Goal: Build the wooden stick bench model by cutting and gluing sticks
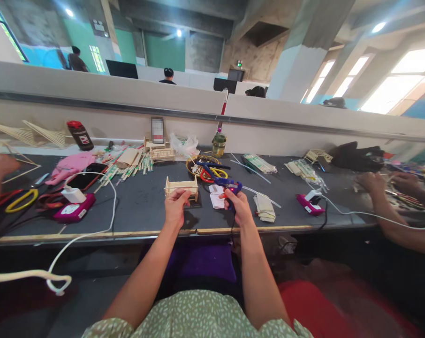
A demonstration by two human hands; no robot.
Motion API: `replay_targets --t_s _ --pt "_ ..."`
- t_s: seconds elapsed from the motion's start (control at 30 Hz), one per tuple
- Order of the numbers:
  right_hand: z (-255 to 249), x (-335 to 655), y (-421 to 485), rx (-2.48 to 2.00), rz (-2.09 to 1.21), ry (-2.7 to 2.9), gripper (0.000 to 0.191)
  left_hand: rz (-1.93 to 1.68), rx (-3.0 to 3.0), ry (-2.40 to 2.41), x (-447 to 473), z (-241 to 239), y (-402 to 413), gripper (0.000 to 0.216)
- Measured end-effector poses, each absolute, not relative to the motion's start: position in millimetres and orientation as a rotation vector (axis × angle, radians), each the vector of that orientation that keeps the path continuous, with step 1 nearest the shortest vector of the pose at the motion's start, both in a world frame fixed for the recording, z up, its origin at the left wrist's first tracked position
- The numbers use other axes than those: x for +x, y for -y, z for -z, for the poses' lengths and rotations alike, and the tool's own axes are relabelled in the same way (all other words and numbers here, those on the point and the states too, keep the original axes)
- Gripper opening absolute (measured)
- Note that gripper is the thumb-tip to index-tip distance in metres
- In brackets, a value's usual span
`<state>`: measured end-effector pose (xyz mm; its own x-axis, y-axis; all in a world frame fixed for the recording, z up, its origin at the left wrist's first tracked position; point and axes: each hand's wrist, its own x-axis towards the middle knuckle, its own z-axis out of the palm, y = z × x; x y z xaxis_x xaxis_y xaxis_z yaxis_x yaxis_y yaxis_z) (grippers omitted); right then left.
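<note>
Glue gun of blue plastic (234, 187) wrapped in the right hand (238, 203), nozzle to the left, near a piece of white paper (217, 201). At the near side of a small, bench-shaped frame of pale wooden sticks (175, 185), the left hand (175, 206), thumb and fingertips drawn together; whether pinching part of it, hard to tell. Frame upright on the dark grey tabletop (135, 211). Beyond, to the right, a round yellowish basket (189, 165); right of the right hand, folded beige cloth (265, 209).
</note>
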<state>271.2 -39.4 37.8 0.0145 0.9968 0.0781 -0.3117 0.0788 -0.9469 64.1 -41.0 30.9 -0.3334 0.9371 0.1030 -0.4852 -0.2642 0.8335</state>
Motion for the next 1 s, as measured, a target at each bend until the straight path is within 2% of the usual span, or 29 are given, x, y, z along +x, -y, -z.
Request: replay_targets --t_s 0.2,0.43,0.6,0.7,0.73,0.8,1.0 --pt "-23.4 314.3 16.8 -1.365 -1.217 0.954 0.031 -1.809 1.078 -1.068 66.3 -14.2 37.3 0.019" --pt "-1.2 320.2 4.7 -1.582 -1.074 1.019 0.025 -1.766 1.204 -1.083 67.2 -2.6 34.9 0.02" --pt "-1.4 324.3 7.4 -1.734 -0.776 1.084 0.019 -1.759 1.215 -1.113 64.2 2.3 36.0 0.018" --pt "-12.6 318.3 17.3 -1.804 -0.467 1.144 0.01 -1.766 1.205 -1.111 63.7 1.6 38.1 0.016" --pt "-17.3 312.8 20.8 -1.805 -0.319 1.203 0.005 -1.765 1.205 -1.107 63.8 1.1 38.6 0.016" --pt "-26.3 296.3 26.7 -1.725 -0.083 1.379 0.01 -1.763 1.213 -1.108 64.2 0.3 39.2 0.015" --pt "-35.5 228.5 33.6 -1.22 -0.262 1.734 0.015 -1.794 1.27 -1.165 63.7 -0.4 39.3 0.013"
